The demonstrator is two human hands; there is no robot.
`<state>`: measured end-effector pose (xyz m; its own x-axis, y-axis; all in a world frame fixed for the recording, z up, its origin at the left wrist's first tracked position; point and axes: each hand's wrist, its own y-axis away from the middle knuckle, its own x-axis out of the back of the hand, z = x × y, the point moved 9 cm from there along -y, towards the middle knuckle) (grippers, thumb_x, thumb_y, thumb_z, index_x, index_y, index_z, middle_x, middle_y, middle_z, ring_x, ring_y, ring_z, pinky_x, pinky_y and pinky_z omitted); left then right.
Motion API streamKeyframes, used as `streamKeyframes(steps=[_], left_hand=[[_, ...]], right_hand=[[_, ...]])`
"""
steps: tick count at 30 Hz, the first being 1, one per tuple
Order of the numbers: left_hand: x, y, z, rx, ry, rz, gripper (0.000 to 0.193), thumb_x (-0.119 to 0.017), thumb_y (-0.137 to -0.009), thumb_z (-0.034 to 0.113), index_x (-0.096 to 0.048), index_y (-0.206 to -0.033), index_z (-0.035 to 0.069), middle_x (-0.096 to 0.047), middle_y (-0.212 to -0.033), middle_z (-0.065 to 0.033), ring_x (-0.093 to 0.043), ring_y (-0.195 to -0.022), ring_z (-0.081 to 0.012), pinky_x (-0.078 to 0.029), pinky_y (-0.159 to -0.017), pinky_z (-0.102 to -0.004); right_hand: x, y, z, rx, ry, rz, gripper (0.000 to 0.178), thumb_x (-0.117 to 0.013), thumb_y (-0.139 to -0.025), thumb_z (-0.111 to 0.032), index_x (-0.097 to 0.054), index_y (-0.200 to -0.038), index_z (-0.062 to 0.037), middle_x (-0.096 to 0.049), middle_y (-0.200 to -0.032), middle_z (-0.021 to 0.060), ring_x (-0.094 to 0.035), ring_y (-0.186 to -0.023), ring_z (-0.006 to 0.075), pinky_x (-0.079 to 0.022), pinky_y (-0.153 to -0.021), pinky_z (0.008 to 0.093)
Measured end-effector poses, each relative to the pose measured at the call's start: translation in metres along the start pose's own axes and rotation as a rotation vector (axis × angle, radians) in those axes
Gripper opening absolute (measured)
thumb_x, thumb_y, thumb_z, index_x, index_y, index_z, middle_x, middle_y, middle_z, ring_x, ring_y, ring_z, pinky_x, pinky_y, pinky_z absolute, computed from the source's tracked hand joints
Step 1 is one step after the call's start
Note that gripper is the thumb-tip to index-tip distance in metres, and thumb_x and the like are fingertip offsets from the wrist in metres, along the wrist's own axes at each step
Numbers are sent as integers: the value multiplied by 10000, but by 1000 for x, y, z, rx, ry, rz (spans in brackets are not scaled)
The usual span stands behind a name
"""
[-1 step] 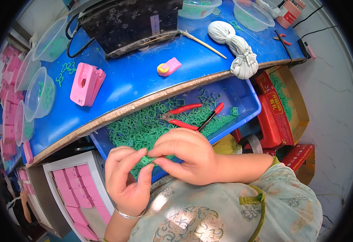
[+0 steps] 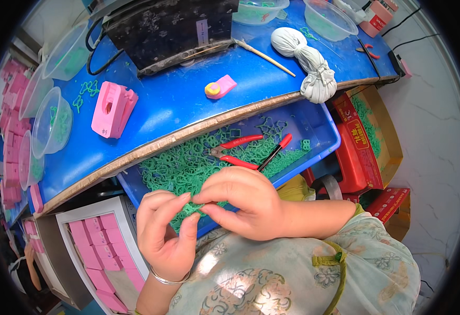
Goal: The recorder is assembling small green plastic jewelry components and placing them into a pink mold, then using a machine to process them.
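Note:
Between the fingertips of both my hands is a small green openwork piece [image 2: 191, 208], partly covered by the fingers. My left hand [image 2: 168, 231], with a silver bangle at its wrist, pinches it from the left. From the right, the thumb and index finger of my right hand [image 2: 248, 205] close on it too. Directly behind them lies a blue plastic bin [image 2: 331, 137] holding a heap of similar green pieces [image 2: 174, 165]. On that heap rest red-handled nippers [image 2: 240, 141] and a black pen with a red end [image 2: 275, 153].
Above the bin runs a blue table's wooden edge [image 2: 188, 130]. On the table are a pink mold-like block [image 2: 114, 110], a small pink-and-yellow piece [image 2: 221, 87], a brush [image 2: 266, 58], a tied white cloth bundle [image 2: 306, 63], a dark machine [image 2: 172, 34] and clear bowls [image 2: 54, 123]. Pink blocks [image 2: 101, 252] fill a box lower left.

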<state>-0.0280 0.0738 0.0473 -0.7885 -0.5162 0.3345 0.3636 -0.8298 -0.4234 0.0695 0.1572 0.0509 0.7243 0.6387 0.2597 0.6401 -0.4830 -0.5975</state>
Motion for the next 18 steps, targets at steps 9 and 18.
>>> streamKeyframes(steps=[9,18], left_hand=[[8,4,-4,45,27,129,310,-648,-709,-42,-595,-1012,-6,-519,-915,-103,-504,-827,-212,-418,-732,-297],[9,4,-7,46,91,137,409,-678,-710,-5,-548,-1098,-8,-499,-986,-116,-498,-832,-189,-426,-717,-284]], right_hand=[[1,0,4,-44,13,-8,272,-671,-685,31,-618,-950,-2,-582,-815,119,-576,-713,236,-470,-599,314],[1,2,7,-76,-5,-13,216,-655,-720,17,-625,-933,-4,-587,-822,115,-573,-722,224,-464,-614,308]])
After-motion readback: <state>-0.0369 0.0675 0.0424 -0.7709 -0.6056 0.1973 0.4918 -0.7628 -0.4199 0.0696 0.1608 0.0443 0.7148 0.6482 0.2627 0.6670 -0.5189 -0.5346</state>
